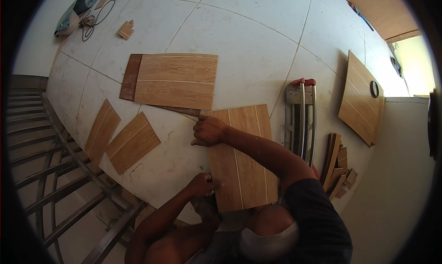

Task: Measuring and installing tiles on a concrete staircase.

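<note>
A wood-patterned tile (247, 162) with pale lines lies right in front of me. At its far left corner is my right hand (209, 130), closed in a curl with the thumb toward the left; what its fingers hold, if anything, is hidden. My left hand (201, 184) is closed at the near part of the same tile's left edge, fingers bent against it. A small dark patch shows by its fingertips, too small to name. Beyond my hands lies a second wood-patterned tile (175, 79), overlapping a reddish-brown piece (130, 77) at its left side.
Two cut tile pieces (132, 143) lie at left, near a metal railing (69, 172). A tile cutter with metal rails (308, 121) stands right. Farther right are narrow offcuts (338, 167) and a large panel (359, 100) bearing a black ring (374, 89). A corded tool (89, 20) lies far left.
</note>
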Action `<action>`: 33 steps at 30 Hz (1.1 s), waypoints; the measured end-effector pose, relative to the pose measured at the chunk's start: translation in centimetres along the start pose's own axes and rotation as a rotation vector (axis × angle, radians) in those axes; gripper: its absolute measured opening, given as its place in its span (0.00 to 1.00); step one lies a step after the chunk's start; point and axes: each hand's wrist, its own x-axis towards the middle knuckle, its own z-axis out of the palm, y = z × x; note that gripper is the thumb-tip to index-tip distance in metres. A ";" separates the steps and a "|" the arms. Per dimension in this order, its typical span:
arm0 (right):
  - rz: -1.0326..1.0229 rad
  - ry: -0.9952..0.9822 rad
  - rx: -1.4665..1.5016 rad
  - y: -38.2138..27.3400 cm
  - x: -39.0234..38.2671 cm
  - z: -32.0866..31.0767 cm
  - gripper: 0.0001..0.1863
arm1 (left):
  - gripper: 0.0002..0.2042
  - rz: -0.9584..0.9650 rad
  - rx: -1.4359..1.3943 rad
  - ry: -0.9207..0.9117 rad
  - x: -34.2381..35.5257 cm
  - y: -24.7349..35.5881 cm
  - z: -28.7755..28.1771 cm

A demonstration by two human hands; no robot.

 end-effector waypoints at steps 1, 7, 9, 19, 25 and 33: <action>-0.001 -0.002 0.004 0.0 -0.3 0.1 0.27 | 0.26 -0.032 -0.030 0.000 -0.1 0.0 0.0; 0.002 0.335 -0.011 -0.5 -2.3 0.5 0.19 | 0.24 -0.002 0.001 0.032 -0.2 -0.1 -1.2; 0.092 0.369 0.011 -1.0 -2.5 0.4 0.15 | 0.25 0.016 0.010 0.026 -0.4 -0.3 -1.5; 0.508 0.357 0.948 -13.1 -9.1 -3.3 0.17 | 0.55 0.298 -0.008 0.161 -4.0 5.2 -6.2; 0.739 0.311 1.056 -11.5 -10.8 -4.1 0.13 | 0.55 0.253 0.043 0.138 -2.5 9.6 -6.3; 0.949 0.857 1.410 -2.3 -15.2 -5.9 0.07 | 0.33 0.206 -0.047 0.332 1.1 11.8 -10.1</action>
